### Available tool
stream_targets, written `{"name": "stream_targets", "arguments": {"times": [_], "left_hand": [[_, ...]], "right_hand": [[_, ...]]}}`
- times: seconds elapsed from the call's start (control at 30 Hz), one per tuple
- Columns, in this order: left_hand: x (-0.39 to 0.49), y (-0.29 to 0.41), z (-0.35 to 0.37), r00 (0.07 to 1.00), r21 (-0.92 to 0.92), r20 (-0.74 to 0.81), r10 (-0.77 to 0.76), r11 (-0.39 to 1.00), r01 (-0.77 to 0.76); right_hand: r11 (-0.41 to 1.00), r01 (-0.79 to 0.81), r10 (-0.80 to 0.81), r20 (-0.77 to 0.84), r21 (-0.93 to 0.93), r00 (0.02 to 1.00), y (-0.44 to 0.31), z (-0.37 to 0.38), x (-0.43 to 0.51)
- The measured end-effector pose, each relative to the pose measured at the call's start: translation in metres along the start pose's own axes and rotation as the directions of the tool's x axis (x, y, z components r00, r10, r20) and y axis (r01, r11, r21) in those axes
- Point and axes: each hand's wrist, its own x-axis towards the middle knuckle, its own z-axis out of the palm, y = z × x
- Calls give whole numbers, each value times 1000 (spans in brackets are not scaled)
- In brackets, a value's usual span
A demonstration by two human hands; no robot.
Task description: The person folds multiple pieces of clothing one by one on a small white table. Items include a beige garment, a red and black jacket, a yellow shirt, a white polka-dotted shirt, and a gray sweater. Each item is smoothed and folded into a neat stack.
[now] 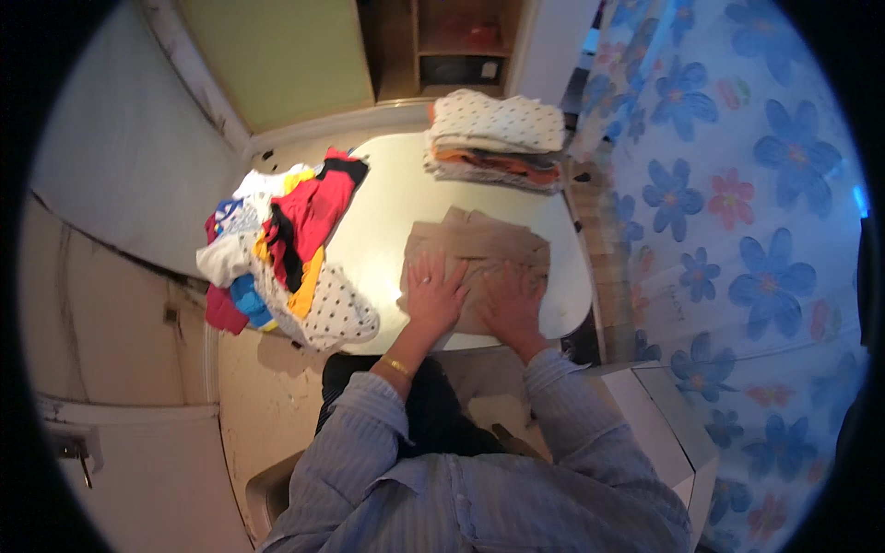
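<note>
A brown garment [477, 238], folded over on itself, lies on the white table [387, 180] before me. My left hand [434, 294] rests flat on its left part with the fingers spread; a ring and a gold-coloured bracelet are on that side. Flat on the garment's right part lies my right hand [513, 301], slightly blurred, fingers apart. Neither hand grips the cloth. Beyond the garment, at the table's far right, stands a stack of folded clothes with a white dotted piece [498, 121] on top.
A loose heap of mixed clothes, among them a red and black garment [311, 207], covers the table's left side and hangs over its edge. A flowered curtain [733, 263] hangs at the right. Near my right elbow is a white box [650, 408]. Shelves [460, 41] stand behind the table.
</note>
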Motion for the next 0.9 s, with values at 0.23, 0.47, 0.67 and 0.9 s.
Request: {"name": "stream_targets", "arguments": {"times": [0.23,0.47,0.67,0.9], "left_hand": [[34,-28,9,999,-32,-22,47,998,-48],[66,-72,3,996,-30,92,13,1000,-10],[47,-72,-50,902,-2,404,150,987,-164],[45,-86,-21,926,72,228,302,943,-325]], "right_hand": [[995,-97,97,111,-1,989,-18,-7,31],[996,-81,76,105,44,992,-34,8,75],[962,152,-189,152,227,970,-3,-2,65],[976,217,-217,39,-1,975,0,10,75]]}}
